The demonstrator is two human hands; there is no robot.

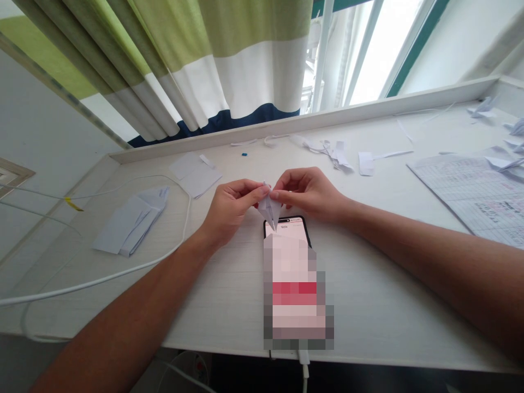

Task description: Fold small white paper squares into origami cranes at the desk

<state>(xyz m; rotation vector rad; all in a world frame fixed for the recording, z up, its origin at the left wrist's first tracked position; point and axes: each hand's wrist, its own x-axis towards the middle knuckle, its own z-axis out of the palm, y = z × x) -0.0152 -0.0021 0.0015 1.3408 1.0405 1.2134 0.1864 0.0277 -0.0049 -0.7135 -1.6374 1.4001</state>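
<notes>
Between my two hands, a small piece of folded white paper (269, 210) hangs with its pointed end downward, just above the top of a phone. My left hand (231, 204) pinches its upper left side between thumb and fingers. On the other side, the thumb and index finger of my right hand (307, 191) pinch its upper right edge. Under the paper lies the phone (285, 226), screen lit and mostly blurred out, with a white cable plugged into its lower end.
Folded sheets (131, 221) and loose paper (197, 173) lie at left, beside a white cable (186, 224). Paper scraps (338, 155) are strewn toward the back. At right, folded paper pieces (483, 108) sit near a written-on lined sheet (470, 191). A curtain (245, 54) hangs behind the desk.
</notes>
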